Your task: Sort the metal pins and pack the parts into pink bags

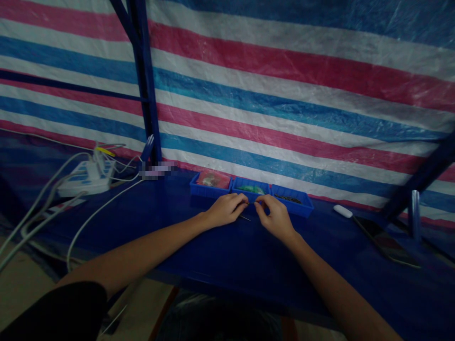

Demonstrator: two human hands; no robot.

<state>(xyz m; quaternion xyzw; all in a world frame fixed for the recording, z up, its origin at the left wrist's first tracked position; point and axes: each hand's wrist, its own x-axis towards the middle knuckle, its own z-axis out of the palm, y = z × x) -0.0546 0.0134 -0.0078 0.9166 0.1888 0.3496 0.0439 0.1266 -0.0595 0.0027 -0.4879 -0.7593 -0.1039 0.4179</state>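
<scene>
While close together, two hands (226,210) at one thin piece (251,203)

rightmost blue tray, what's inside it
The rightmost blue tray holds thin dark pieces, too small to identify. Any beneath the top ones are covered, and the right hand hides the tray's near left corner.

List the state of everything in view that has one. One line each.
Left hand: pinched on a thin piece
Right hand: pinched, apparently on the same piece
Thin rod: lying loose on the table
Left bin: open, reddish contents
Middle bin: open, green contents
Right bin: open, dark thin pieces
Power strip: plugs in
Phone-like device: flat, screen dark
White case: lying down, open or shut unclear
</scene>
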